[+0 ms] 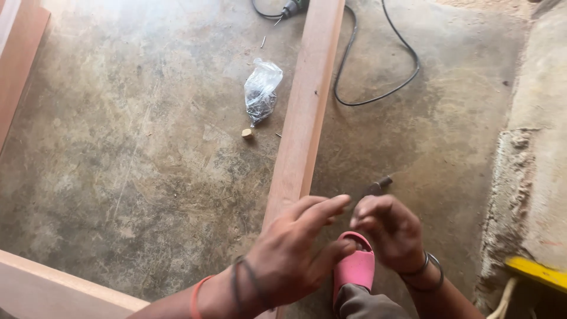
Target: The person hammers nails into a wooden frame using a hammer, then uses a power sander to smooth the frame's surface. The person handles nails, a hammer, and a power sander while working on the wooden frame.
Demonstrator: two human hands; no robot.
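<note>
Looking down from the head camera, the view takes in a stained concrete floor [136,147] with both of the person's hands low in the frame. The left hand [295,254] is held over the near end of a long reddish wooden plank [307,100], fingers loosely extended and pointing right, thumb below them; whether it holds anything small cannot be told. The right hand [387,230] sits just beside it, fingers curled inward with the tips drawn together towards the left hand's fingertips; what, if anything, is pinched there is hidden. A dark cylindrical tool head [380,186] shows just above the right hand's knuckles; whether the hand grips it cannot be told. Beneath the two hands lies a pink slipper [354,269], worn on a foot, just right of the plank.

The left wrist carries an orange band [198,295] and dark cords; the right wrist carries metal bangles [428,273].

The plank runs from the hands up to the top edge of the frame. Left of it, on the floor, lie a crumpled clear plastic bag [261,90] and, just below that, a small round wooden plug [247,133]. A black cable [378,71] loops on the floor on the right of the plank, leading to a power drill [292,8] at the top edge. Further boards lie at bottom left [53,289] and top left [18,59]. A rough wall base [531,165] stands at right, with a yellow object [537,272] below it.
</note>
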